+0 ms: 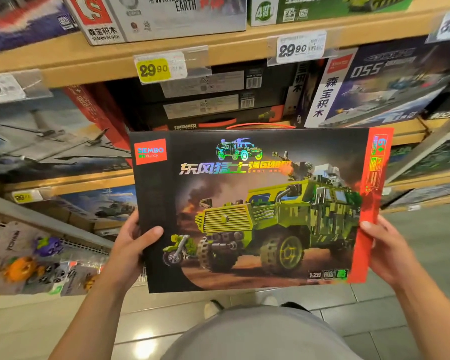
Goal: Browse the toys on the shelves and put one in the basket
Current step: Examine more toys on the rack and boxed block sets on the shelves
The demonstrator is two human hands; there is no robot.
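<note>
Both hands held one large flat toy box [257,209] upright, face toward the camera, in front of the wooden shelves [109,61]. Box face: black ground, red SEMBO BLOCK logo at top left, red strip down the right edge, green camouflage armoured truck with a small motorcycle at lower left of the picture. Left hand [130,245] gripped the box's lower left edge, thumb [151,233] lying across the front, remaining fingers behind the box and hidden. Right hand [385,250] gripped the lower right edge over the red strip, thumb on the front, fingers behind. Both grips were thus clamped on the box. A thin red carry handle [260,125] showed just above the box's top edge; whether it belonged to this box or to one behind could not be told. Directly behind and above the box, dark boxes lay stacked flat on the shelf [208,100]. Above the box's top left corner, a yellow 29.90 price tag [155,69] was clipped to the shelf edge; a white 29.90 tag [296,48] sat to its right. Left of the box, a large box picturing a grey aircraft [50,141]. Below the box, tiled floor [166,307] and a grey garment [257,333]. No basket in view.
</note>
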